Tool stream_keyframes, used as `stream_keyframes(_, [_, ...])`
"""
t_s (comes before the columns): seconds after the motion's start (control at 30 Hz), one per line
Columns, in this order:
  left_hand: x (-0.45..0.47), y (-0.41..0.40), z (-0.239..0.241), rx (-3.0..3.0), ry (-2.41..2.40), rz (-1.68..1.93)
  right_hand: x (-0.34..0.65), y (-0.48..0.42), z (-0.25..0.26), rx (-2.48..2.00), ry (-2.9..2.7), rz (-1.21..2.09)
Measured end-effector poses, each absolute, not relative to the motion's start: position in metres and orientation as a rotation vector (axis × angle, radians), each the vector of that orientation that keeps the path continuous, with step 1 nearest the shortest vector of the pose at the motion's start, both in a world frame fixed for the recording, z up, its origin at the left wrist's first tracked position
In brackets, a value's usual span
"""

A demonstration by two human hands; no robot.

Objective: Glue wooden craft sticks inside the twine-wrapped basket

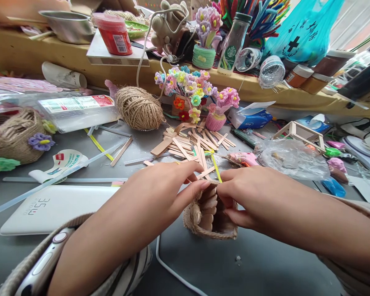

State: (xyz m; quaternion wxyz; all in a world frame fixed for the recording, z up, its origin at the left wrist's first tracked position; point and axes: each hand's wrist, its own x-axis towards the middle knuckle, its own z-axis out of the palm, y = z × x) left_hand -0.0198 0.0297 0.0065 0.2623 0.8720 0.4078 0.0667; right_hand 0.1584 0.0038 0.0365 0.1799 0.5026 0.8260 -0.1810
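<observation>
A small twine-wrapped basket (193, 220) tilts toward me, its open mouth showing an inner wall of wooden sticks. My left hand (175, 181) is closed at the basket's far left rim, thumb and forefinger pinched there. On the right side, my right hand (246, 195) grips the wall, with fingertips reaching into the opening. Just beyond the basket lies a loose pile of wooden craft sticks (180, 146). A yellow pipe cleaner strip (216, 165) runs among the sticks toward my right hand.
A ball of jute twine (139, 107) sits behind the sticks, near pipe-cleaner flowers (191, 86). To the left are a white power bank (54, 209) and a long glue stick (60, 174). Crumpled clear plastic (292, 158) lies right. A white cable (172, 271) crosses the front.
</observation>
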Motion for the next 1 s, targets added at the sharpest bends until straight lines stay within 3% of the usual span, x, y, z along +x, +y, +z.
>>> stream_keyframes(1.0, [-0.017, 0.0292, 0.008, 2.369, 1.145, 0.143, 0.1515, 0.0082, 0.0404, 1.41, 2.197, -0.534])
